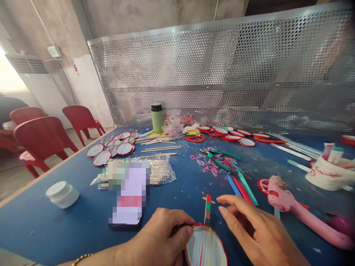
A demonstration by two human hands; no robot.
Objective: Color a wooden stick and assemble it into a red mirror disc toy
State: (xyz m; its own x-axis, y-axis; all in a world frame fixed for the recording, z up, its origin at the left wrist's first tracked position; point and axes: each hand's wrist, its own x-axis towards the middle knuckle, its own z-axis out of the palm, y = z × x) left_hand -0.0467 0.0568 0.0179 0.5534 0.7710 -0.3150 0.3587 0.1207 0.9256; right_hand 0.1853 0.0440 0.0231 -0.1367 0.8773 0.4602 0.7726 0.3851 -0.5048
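Note:
My left hand [166, 236] grips the left rim of a round, red-edged disc [206, 249] at the bottom of the view. Pale strips, one red line and a yellow line cross its whitish face. Beyond its top edge lies a flat wooden stick [208, 207] with red, green and brown bands; a small thin piece of wood crosses behind it. To the right of the stick, my right hand [255, 229] hovers with thumb and index finger apart and nothing between them. The disc's lower part is cut off by the frame.
Left of the disc lie a phone [130, 195], a bag of wooden sticks [161, 170] and a white jar [62, 194]. Rightward are pliers [217, 162], paper clips [203, 162], a pink glue gun [302, 214] and a cup [327, 173]. A green bottle [157, 120] stands behind.

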